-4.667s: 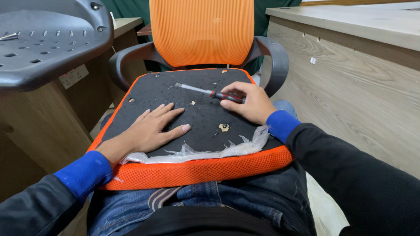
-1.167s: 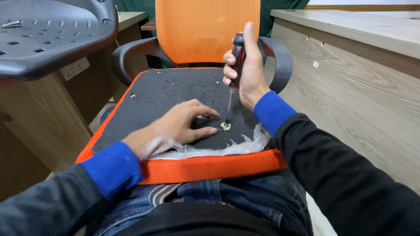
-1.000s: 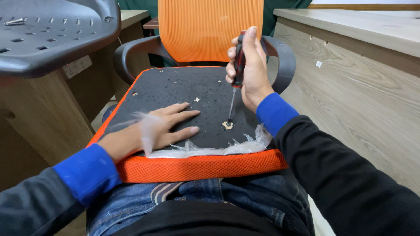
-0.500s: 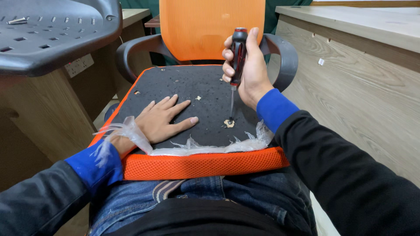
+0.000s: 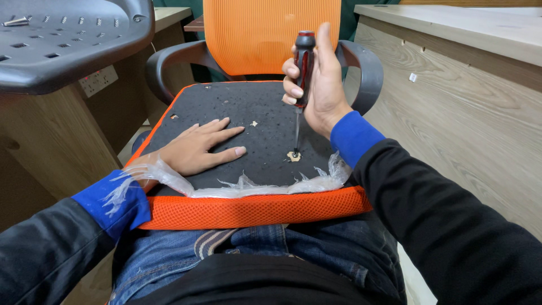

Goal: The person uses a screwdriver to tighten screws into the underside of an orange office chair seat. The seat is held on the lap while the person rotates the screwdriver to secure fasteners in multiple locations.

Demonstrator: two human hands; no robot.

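Across the person's lap lies an upturned orange mesh seat cushion (image 5: 248,209), its black board underside (image 5: 248,113) facing up and dotted with small holes and pale chips. On that black surface the left hand (image 5: 195,148) rests flat, palm down, fingers spread and pointing toward the middle of the board; it has hold of nothing. Torn clear plastic wrap (image 5: 248,183) runs along the near edge of the board, just above the orange rim, and a strip of it trails over the left wrist and the blue cuff (image 5: 113,200).

Higher and to the right, the right hand (image 5: 316,85) is wrapped fully around the red and black handle of a screwdriver (image 5: 303,65), thumb raised alongside it. This grip is closed tight on the tool. The screwdriver stands nearly upright, its thin metal shaft running down to a pale chipped spot (image 5: 293,155) on the board, where the tip touches near the board's front edge, well clear of the left hand's fingers.

Behind the cushion stands an orange mesh chair back (image 5: 265,34) with curved dark grey armrests (image 5: 169,62) on both sides. A grey perforated plastic seat shell (image 5: 68,39) sits on the wooden worktop (image 5: 51,130) at the left. A pale wooden panel (image 5: 463,107) fills the right side.
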